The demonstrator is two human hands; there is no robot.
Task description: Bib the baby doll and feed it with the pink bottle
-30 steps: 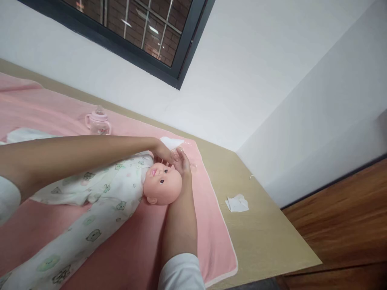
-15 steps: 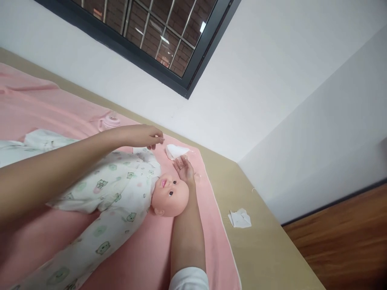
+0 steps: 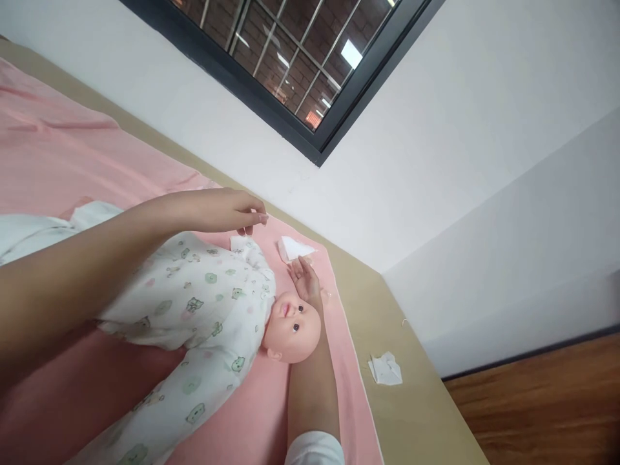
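Observation:
A baby doll in white pyjamas (image 3: 223, 303) with green animal prints lies on its back on a pink blanket (image 3: 242, 407). My right forearm passes under the doll's head (image 3: 293, 326), touching it. Beyond the head, my right hand (image 3: 306, 279) lies palm up, its fingers spread and loosely bent, with nothing in it. My left hand (image 3: 249, 213) hovers palm down over the doll's far sleeve, fingers loosely curled and apart, holding nothing visible. The left forearm crosses above the doll's body and hides part of it. A folded white cloth or tissue (image 3: 294, 248) lies just past my right fingertips.
A small clear object (image 3: 326, 295) lies right of my right wrist. A crumpled white tissue (image 3: 385, 369) rests on the tan table (image 3: 402, 413). A wall (image 3: 436, 161) with a dark-framed window (image 3: 317, 145) stands behind; wooden floor (image 3: 542, 394) shows at right.
The view has shifted, so doll, hands and tissue appear farther right and mostly lower. The pink bottle seen earlier is now mostly hidden behind my left forearm. Both hands keep nearly the same pose.

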